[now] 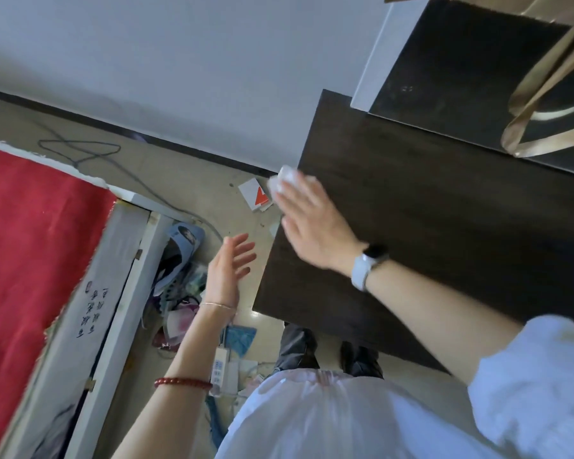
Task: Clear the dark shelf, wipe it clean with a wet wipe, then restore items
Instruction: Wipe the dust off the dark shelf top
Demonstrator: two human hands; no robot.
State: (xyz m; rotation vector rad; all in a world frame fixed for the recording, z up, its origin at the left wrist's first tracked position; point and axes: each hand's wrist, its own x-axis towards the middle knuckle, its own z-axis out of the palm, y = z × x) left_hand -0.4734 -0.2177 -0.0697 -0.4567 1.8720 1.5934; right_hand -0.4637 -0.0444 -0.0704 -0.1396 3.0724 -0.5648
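Observation:
The dark wooden shelf [444, 226] fills the right half of the view, its top bare. My right hand [312, 223] lies flat at the shelf's left edge, fingers straight, pressing a white wet wipe [284, 180] that sticks out past the fingertips at the far left corner. My left hand [229, 270] hovers open over the floor to the left of the shelf, palm turned toward it, holding nothing.
A black block with a white side [461, 77] stands on the shelf's far right, gold ribbon handles [544, 104] hanging over it. On the floor lie a red-and-white card [256, 195], a blue slipper [183, 243], a power strip [221, 362], cables and clutter. A red cloth [30, 243] covers the left.

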